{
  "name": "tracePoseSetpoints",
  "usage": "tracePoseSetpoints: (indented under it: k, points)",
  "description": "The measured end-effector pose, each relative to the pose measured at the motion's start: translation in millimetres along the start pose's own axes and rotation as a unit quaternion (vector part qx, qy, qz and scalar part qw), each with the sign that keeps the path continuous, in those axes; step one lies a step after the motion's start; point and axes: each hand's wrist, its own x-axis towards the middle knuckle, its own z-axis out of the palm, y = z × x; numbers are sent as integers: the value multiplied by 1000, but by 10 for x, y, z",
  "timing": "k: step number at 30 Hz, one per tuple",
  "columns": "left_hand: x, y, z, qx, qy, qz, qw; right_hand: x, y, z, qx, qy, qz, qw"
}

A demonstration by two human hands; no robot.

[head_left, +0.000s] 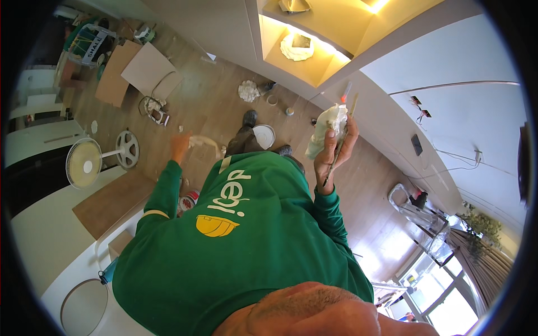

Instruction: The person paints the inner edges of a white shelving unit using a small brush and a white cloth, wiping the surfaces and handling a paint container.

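Note:
I look down over my own green shirt (pixel 241 235). My left hand (pixel 180 147) is stretched out to the left and grips one end of a pale strip of cloth (pixel 205 142) that hangs toward my legs. My right hand (pixel 335 152) is raised on the right, closed around a crumpled white rag (pixel 325 126) and a thin long stick (pixel 341 143) that runs up past the fingers. Both hands are held out over the wooden floor, well apart from each other.
A white bucket (pixel 264 136) stands by my shoes. A white floor fan (pixel 85 163) and cardboard sheets (pixel 134 70) lie to the left. Lit wall niches (pixel 314 53) are ahead and a metal stepladder (pixel 416 208) is at right. A white counter (pixel 50 246) sits lower left.

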Motion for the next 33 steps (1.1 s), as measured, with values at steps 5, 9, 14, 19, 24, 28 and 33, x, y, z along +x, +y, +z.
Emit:
tracePoseSetpoints:
  k: [5,9,14,19,24,28,33]
  points:
    - [396,161,-105,-7,90,-13,996,35,-67,-39,-39,-4,-35,999]
    - [640,-8,-91,-84,118,-18,989,26,-46,-54,-33,6,-36,999]
    - [584,195,-131,-317,120,-259,904,-4,-10,-38,-17,-6,-10,1000]
    - [483,12,36,-343,145,-316,872,34,-45,-23,-24,-35,0,999]
    - [226,235,-43,-272,143,-303,902,54,-78,87,-35,-70,-8,997]
    - [245,286,-13,-284,125,-255,916,86,-67,169,-56,-102,-8,993]
    - [726,790,292,-248,108,-53,961,131,-117,295,-109,-143,-44,983]
